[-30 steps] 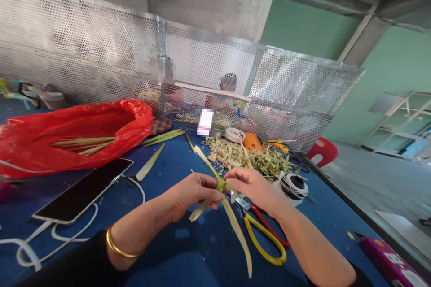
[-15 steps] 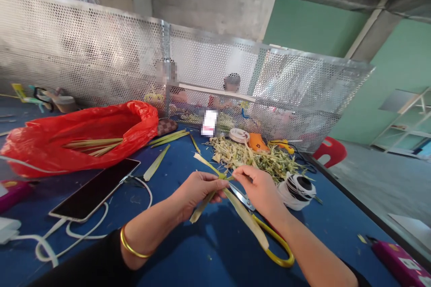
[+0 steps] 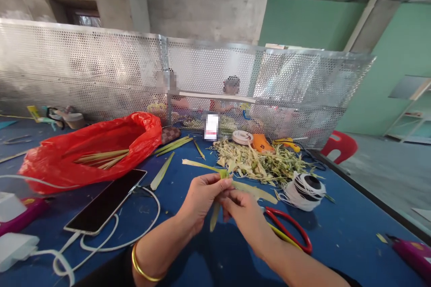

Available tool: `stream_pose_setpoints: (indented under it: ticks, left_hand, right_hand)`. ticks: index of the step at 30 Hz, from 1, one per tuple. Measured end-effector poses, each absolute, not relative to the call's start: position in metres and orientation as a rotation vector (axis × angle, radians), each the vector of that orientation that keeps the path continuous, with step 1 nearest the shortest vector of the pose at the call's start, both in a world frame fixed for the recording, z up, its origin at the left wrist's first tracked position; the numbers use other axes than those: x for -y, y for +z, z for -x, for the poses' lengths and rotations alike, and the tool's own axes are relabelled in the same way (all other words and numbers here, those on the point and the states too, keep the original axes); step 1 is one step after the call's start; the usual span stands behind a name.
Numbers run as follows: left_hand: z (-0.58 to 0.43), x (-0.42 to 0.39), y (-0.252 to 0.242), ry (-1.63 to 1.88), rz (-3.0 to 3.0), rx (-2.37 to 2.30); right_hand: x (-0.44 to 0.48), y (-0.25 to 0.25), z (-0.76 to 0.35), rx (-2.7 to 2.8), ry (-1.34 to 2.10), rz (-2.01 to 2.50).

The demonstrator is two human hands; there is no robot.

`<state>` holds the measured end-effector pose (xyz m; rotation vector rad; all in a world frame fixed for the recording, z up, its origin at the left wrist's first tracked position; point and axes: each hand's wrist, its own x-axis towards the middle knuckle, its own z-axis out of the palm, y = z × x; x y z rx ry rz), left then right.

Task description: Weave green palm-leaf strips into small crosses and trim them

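We see the yellow-green folded leaf piece, with a small knot-like centre (image 3: 223, 173), at the upper fingertips of the bare left hand with a gold bangle at its wrist (image 3: 204, 195), lifted above the blue flat surface (image 3: 188, 260). This left hand is the nearer one to the centre: its thumb and fingers are narrow and pinch the piece just under the fold. The bare right hand (image 3: 247, 213) is lower and to the right, with its fingers curled together and touching the left fingers; we cannot tell if it grips a strip there, because the contact is hidden. The long axis of the piece runs across us, a little slanting: one thin pale end (image 3: 198, 164) points away to the left, and one broad pale end (image 3: 257, 190) passes behind the right hand toward the right. A third short green end (image 3: 214, 219) hangs down between the hands, toward us. The metal scissors with one red and one yellow handle (image 3: 305, 236) lie just beside the right hand, partly covered by its forearm.
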<state>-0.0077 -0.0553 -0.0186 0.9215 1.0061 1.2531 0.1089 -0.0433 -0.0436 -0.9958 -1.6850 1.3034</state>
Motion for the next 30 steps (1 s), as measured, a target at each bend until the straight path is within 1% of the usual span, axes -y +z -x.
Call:
stream_pose_setpoints:
  ticks: [3,8,17,20,24,28,30]
  left_hand:
    - [0.012,0.053,-0.016,1.221,-0.984,-0.953]
    - [0.020,0.049,-0.013,1.257,-1.003,-0.963]
    - [0.020,0.049,-0.011,1.357,-0.837,-1.005]
    - [0.019,0.048,-0.012,1.391,-0.812,-1.030]
    - [0.022,0.046,-0.015,1.361,-0.831,-1.030]
    - [0.029,0.044,-0.015,1.324,-0.899,-1.010]
    - [0.030,0.045,-0.016,1.305,-0.909,-0.980]
  right_hand:
    - [0.040,-0.042,-0.111,1.621,1.301,0.947]
    - [0.037,-0.037,-0.116,1.819,1.075,0.942]
    - [0.049,-0.031,-0.116,1.966,1.025,0.945]
    - [0.051,-0.035,-0.115,2.029,0.946,0.948]
    - [0.054,-0.034,-0.118,2.157,0.637,0.944]
    - [0.051,-0.021,-0.131,2.094,0.108,0.846]
    - [0.044,-0.016,-0.136,2.024,-0.146,0.870]
